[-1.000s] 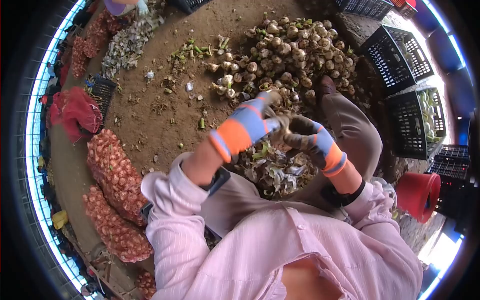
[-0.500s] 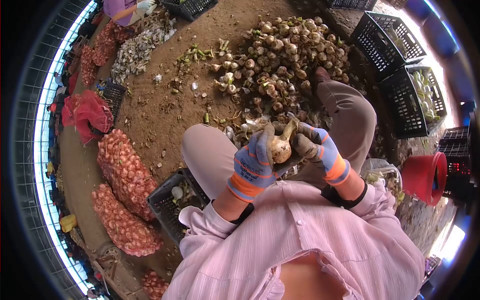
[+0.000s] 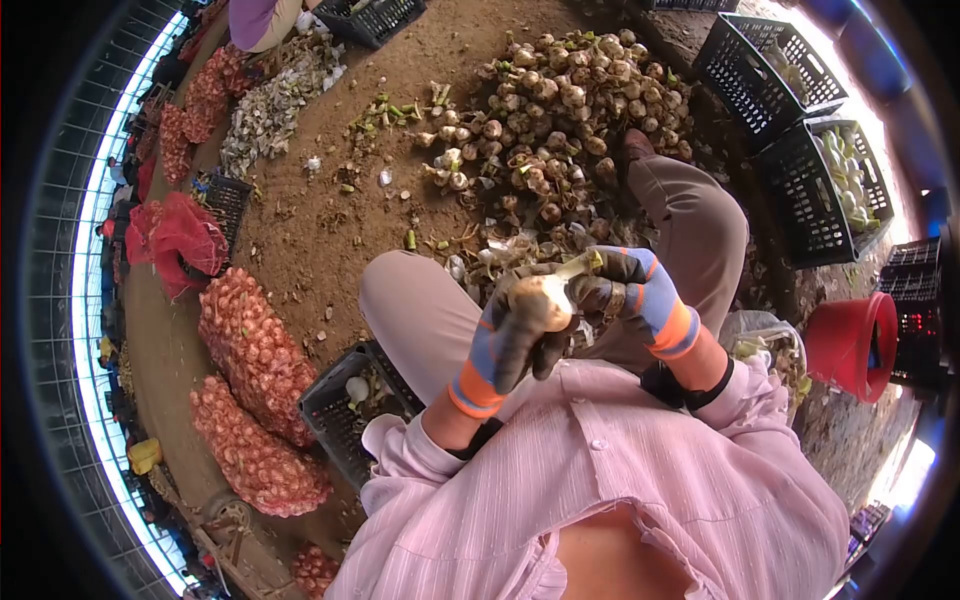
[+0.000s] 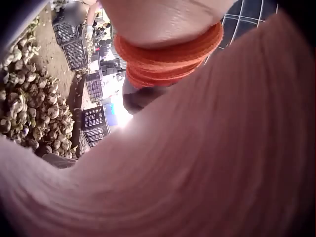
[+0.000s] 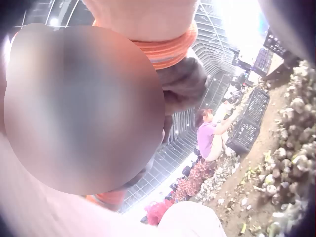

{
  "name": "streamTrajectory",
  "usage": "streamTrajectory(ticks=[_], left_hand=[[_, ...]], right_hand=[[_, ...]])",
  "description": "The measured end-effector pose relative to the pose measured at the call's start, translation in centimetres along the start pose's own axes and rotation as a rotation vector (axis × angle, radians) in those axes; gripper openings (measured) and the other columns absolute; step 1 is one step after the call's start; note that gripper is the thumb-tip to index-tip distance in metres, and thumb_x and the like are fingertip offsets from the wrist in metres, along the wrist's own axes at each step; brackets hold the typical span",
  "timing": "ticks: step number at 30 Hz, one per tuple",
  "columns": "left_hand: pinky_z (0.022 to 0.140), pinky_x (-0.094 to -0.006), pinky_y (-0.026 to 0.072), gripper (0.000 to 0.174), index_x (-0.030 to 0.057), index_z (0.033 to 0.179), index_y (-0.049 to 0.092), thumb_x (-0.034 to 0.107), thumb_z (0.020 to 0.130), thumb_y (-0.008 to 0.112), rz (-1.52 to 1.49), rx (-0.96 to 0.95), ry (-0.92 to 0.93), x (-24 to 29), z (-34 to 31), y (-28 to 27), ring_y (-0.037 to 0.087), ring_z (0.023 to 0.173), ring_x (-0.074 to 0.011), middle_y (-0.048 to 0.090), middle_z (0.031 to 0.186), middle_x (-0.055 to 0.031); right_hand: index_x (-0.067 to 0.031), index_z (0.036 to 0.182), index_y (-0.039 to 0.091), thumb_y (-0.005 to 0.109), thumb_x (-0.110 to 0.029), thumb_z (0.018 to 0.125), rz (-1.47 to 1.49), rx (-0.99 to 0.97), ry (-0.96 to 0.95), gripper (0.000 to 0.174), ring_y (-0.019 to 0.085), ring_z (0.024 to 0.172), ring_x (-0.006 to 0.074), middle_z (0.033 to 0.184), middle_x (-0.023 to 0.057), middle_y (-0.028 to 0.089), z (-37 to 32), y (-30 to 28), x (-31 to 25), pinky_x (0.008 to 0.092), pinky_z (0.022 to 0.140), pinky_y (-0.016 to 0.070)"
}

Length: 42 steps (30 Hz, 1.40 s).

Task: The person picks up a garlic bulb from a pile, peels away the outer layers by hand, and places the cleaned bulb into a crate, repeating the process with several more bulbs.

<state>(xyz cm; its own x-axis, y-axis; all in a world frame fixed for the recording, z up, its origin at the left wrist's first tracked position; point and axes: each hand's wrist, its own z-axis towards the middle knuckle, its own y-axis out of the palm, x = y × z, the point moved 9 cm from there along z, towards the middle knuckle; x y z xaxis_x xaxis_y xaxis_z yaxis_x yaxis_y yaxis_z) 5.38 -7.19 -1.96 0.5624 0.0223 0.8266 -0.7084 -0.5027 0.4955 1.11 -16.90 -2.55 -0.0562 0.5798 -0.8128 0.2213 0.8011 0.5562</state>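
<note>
A garlic bulb (image 3: 548,302) with a stub of stem is held in front of the chest between two gloved hands. My left hand (image 3: 505,335), in a blue-and-orange glove with dark coating, grips the bulb from the left, thumb and fingers round it. My right hand (image 3: 638,298) has curled fingers at the bulb's neck, by the stem (image 3: 580,264), pinching there. In the left wrist view a sleeve and the orange cuff (image 4: 168,57) hide most of the hand. A blurred patch covers much of the right wrist view beside dark glove fingers (image 5: 185,81).
A large pile of garlic bulbs (image 3: 590,95) lies ahead on the dirt floor. Black crates (image 3: 775,90) line the right, near a red bucket (image 3: 840,345). Full net sacks (image 3: 250,350) and another crate (image 3: 335,420) lie left. Another person (image 5: 211,136) sits farther off.
Both hands have come back from over the peelings towards the chest, bringing the garlic bulb. In the last half second the left hand has turned, showing its dark coated side, and the bulb has tilted.
</note>
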Motion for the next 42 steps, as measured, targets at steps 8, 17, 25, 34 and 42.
streamTrajectory(ticks=[8,17,25,34,42], left_hand=[[0.028,-0.0206,0.0281,0.058,0.0066,0.12,0.046,0.055,0.088,0.043,-0.896,-0.173,-0.373,-2.7,1.3,1.5,0.036,0.035,-0.0091,0.058,0.081,-0.01],[0.039,-0.0183,0.0362,0.06,0.0051,0.114,0.05,0.057,0.084,0.049,-0.217,-0.047,-0.262,-2.7,-0.3,-1.7,0.047,0.044,-0.0091,0.059,0.073,-0.0042],[0.082,-0.0306,0.0509,0.059,0.0058,0.133,0.03,0.004,0.083,0.062,-0.059,0.291,0.419,2.1,-1.7,-3.1,0.057,0.099,-0.0181,0.051,0.117,-0.0113],[0.061,-0.0229,0.0446,0.045,0.0091,0.127,0.043,0.034,0.09,0.052,-0.275,0.148,0.213,-0.7,0.5,-5.9,0.05,0.074,-0.0086,0.053,0.094,-0.0008],[0.046,-0.0208,0.0414,0.056,0.004,0.119,0.047,0.05,0.089,0.047,-0.063,0.21,0.137,0.6,-1.0,-5.0,0.052,0.056,-0.0091,0.059,0.088,-0.0058]], right_hand=[[-0.0016,0.095,0.056,0.068,-0.007,0.066,-1.168,0.154,-0.867,0.032,0.056,0.086,0.0363,0.101,0.017,0.057,-1.7,3.4,-5.9,0.0383,0.073,0.047],[0.0013,0.114,0.056,0.053,-0.004,0.086,-0.119,0.021,-0.168,0.028,0.053,0.091,0.0074,0.102,0.0016,0.059,-0.4,-0.2,0.2,0.023,0.081,0.0435],[0.0006,0.109,0.057,0.054,-0.004,0.086,-0.135,0.165,-0.094,0.024,0.054,0.082,0.0069,0.095,-0.0003,0.06,-0.7,0.6,0.6,0.0213,0.074,0.0442],[0.0041,0.095,0.057,0.056,-0.007,0.082,-0.372,0.073,-0.224,0.017,0.059,0.081,0.0191,0.089,0.013,0.06,-0.4,0.8,0.7,0.0276,0.069,0.0476],[-0.0016,0.124,0.046,0.066,-0.017,0.083,-0.939,0.162,-0.071,0.048,0.058,0.092,0.0141,0.104,0.0095,0.059,0.1,-2.0,0.3,0.0257,0.077,0.0484]])
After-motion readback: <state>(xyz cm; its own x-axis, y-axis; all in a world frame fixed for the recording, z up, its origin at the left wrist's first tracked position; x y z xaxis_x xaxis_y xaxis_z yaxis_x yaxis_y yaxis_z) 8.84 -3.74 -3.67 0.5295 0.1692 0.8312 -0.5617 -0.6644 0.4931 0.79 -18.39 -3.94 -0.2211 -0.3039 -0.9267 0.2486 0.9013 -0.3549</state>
